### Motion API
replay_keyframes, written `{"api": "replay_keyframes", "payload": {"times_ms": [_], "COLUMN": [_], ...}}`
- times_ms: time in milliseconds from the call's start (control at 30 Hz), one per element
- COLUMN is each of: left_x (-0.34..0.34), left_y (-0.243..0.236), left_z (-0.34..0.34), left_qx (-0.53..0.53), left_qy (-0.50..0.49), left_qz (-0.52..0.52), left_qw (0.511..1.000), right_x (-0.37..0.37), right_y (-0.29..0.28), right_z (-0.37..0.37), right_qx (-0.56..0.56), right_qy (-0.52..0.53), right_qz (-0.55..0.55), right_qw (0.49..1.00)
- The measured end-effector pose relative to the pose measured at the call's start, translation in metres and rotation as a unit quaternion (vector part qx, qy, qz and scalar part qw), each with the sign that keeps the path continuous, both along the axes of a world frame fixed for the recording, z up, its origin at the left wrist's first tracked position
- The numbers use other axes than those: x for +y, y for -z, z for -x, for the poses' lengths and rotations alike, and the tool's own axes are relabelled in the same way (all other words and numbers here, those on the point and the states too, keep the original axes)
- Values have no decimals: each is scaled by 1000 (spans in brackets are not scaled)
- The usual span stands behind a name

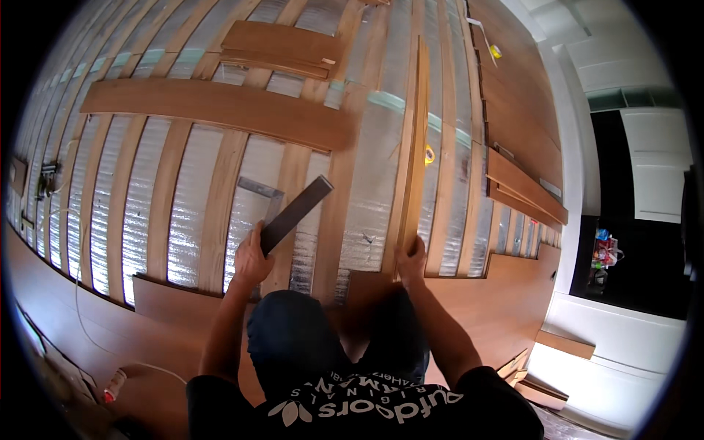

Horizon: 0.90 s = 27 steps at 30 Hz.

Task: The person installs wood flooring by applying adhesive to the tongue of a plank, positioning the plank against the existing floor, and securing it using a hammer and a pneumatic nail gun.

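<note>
In the head view my left hand [253, 257] is closed on a dark flat bar [296, 214], angled up to the right. A grey metal L-shaped piece [261, 189] is beside the bar; whether my fingers also hold it is unclear. My right hand [411, 258] grips the near end of a long, narrow wooden strip [416, 125] pointing away from me. Beneath are wooden battens [176, 183] over silvery foil [194, 213]. A loose brown plank [205, 103] lies crosswise ahead, with shorter boards [279, 44] beyond it.
Laid brown flooring [484, 315] surrounds my knees. Stacked boards [524, 187] lie at the right, near white cabinets [653, 187]. A yellow tape measure [429, 155] sits beside the strip. Tools [48, 178] and a pale cable [92, 330] are at the left.
</note>
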<state>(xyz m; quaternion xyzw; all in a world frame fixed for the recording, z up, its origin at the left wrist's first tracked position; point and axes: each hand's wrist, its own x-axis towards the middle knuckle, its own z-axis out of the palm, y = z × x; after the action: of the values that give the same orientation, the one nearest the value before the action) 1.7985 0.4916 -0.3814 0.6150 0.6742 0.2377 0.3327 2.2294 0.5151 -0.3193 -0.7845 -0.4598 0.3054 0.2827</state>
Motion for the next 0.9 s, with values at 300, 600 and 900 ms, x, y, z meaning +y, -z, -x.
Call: {"api": "replay_keyframes", "payload": {"times_ms": [300, 600, 900], "left_x": [-22, -13, -15], "left_y": [54, 57, 58], "left_z": [53, 48, 36], "left_qx": [72, 72, 151], "left_qy": [-99, -91, -71], "left_qz": [101, 111, 140], "left_qw": [987, 987, 976], "right_x": [70, 7, 3], "right_y": [74, 107, 122], "right_z": [63, 74, 86], "right_qx": [-105, -177, -267], "right_qy": [39, 9, -12], "right_qz": [85, 153, 155], "right_qw": [990, 972, 951]}}
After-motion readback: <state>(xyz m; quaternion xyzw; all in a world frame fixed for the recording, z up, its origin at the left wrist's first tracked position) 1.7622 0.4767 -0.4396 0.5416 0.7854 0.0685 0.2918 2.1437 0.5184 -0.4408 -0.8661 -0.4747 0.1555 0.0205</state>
